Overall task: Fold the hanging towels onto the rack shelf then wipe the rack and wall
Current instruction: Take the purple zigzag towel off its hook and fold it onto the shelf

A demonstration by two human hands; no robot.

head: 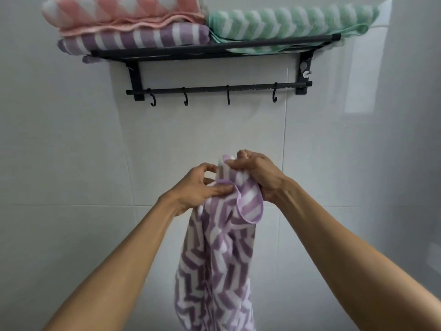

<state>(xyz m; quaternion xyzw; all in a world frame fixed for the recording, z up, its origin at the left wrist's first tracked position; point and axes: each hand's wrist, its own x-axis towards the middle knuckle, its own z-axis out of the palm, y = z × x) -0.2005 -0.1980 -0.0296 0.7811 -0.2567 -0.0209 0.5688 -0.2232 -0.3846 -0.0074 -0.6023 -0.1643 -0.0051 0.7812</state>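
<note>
A: Where is the towel being handled?

B: A purple-and-white zigzag towel (pixel 219 259) hangs in the lower centre of the frame, in front of the white tiled wall (pixel 71 151). Its top is bunched between both hands and the rest drops to the bottom edge.

A: And the grip on each side?

B: The right hand (pixel 257 175), just right of centre, has its fingers curled tight round the top of the towel, a closed grip on the cloth. The left hand (pixel 200 187) pinches the towel's lilac hem between thumb and fingers, just beside the right hand. One fold of the hem loops down under the right hand.

A: What is up on the rack?

B: The black rack (pixel 214 50) is fixed to the wall across the upper part of the frame. On its shelf at upper left lies a folded purple striped towel (pixel 143 39) with a folded pink towel (pixel 124 13) stacked on it. A folded green towel (pixel 286 22) lies beside them at upper right, touching both, one edge spilling over the front bar.

A: Anything below the shelf?

B: A lower rail (pixel 214 88) carrying four black hooks (pixel 186 99), all bare. The hands are well below it.
</note>
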